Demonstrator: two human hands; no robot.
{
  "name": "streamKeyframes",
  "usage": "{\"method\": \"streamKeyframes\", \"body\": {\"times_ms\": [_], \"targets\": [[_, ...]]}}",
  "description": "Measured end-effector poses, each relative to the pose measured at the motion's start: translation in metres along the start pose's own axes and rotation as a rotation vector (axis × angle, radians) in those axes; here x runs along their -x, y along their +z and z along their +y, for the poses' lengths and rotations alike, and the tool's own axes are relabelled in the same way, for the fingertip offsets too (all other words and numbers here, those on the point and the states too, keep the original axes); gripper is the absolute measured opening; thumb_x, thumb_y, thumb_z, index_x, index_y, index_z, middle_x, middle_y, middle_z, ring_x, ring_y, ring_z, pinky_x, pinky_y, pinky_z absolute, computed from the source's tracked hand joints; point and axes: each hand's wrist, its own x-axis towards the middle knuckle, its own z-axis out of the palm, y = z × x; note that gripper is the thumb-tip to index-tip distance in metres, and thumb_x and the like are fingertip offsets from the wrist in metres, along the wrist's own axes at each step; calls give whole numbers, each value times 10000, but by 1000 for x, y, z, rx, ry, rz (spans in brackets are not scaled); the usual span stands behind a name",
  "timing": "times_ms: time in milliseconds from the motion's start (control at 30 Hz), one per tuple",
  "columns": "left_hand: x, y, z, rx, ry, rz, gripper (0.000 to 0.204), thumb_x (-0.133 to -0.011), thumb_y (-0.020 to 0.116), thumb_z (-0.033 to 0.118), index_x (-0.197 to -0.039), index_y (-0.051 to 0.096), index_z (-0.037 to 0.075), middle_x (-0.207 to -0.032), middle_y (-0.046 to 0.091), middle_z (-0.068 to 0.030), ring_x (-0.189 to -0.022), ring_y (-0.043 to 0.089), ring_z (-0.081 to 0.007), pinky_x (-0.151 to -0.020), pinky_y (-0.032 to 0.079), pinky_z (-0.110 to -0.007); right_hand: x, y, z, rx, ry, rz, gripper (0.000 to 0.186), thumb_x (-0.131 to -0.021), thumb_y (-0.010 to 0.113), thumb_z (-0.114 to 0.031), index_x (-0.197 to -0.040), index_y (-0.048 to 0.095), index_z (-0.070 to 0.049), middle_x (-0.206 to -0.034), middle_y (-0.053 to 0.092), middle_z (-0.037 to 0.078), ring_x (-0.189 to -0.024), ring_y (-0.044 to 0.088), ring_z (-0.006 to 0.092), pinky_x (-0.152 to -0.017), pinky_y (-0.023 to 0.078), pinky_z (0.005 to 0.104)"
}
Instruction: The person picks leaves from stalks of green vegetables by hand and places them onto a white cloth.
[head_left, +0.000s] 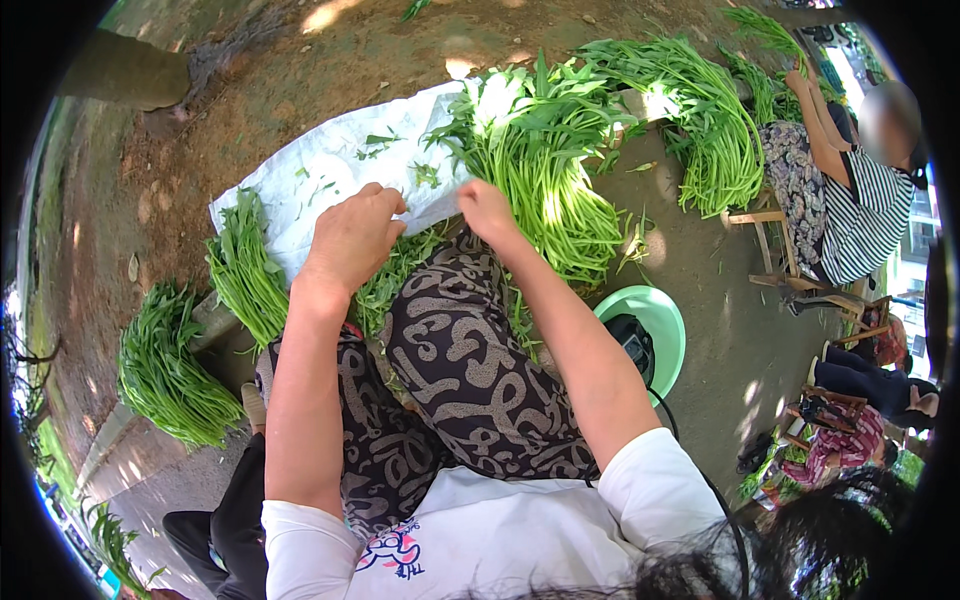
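My left hand (355, 232) is over the lower middle of a white sheet (330, 150), its fingers curled. My right hand (485, 210) is closed at the sheet's right part, beside a big pile of leafy green stalks (565, 200). I cannot make out what either hand holds. Leaf scraps are scattered on the sheet. A bunch of greens (250, 270) lies at the sheet's left end, and loose leaves (410, 250) are under my hands, beside my patterned-trousered knees.
Another bunch (165, 370) lies farther left; more greens (710, 150) rest along a ledge to the right. A green basin (660, 320) with a dark object stands by my right leg. A seated person in stripes (860, 225) and others farther back are at right; dark-trousered legs (210, 530) at lower left.
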Motion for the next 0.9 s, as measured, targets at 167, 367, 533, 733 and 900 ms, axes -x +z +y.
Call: {"method": "streamKeyframes", "body": {"times_ms": [167,367,533,733,900], "targets": [[7,-3,-5,44,-13,-33,197,-848,584,181,-1016,607,79,-1010,606,-107,-958,582,-313,-811,462,-403,25,-12,74,181,187,184,165,-797,590,-146,-904,637,-29,-895,647,185,-851,618,370,-765,483,430],[9,-4,-6,88,-38,-36,237,-850,581,177,-1063,597,74,-1050,608,-105,-968,583,-306,-828,459,-390,33,-30,113,215,324,394,301,-772,626,-171,-1030,520,-56,-1018,526,149,-967,514,335,-836,430,415],[8,-4,-4,104,-18,-48,260,-852,582,171,-1092,581,71,-1067,608,-106,-988,583,-299,-841,458,-384,26,-42,116,219,265,452,534,-740,667,-275,-1163,453,-30,-1163,483,183,-1070,475,361,-905,400,424],[9,-5,-4,125,-17,-53,293,-854,585,165,-1133,563,79,-1085,609,-108,-998,584,-293,-849,461,-377,14,-49,94,300,400,320,820,-674,709,-461,-1278,396,-4,-1281,431,221,-1172,435,370,-975,353,470],[8,-2,-3,140,15,-47,305,-853,587,162,-1145,557,80,-1080,612,-110,-993,587,-294,-845,463,-378,-1,-53,98,359,476,274,811,-658,708,-467,-1255,376,-29,-1265,437,190,-1198,421,347,-980,324,531]]}}
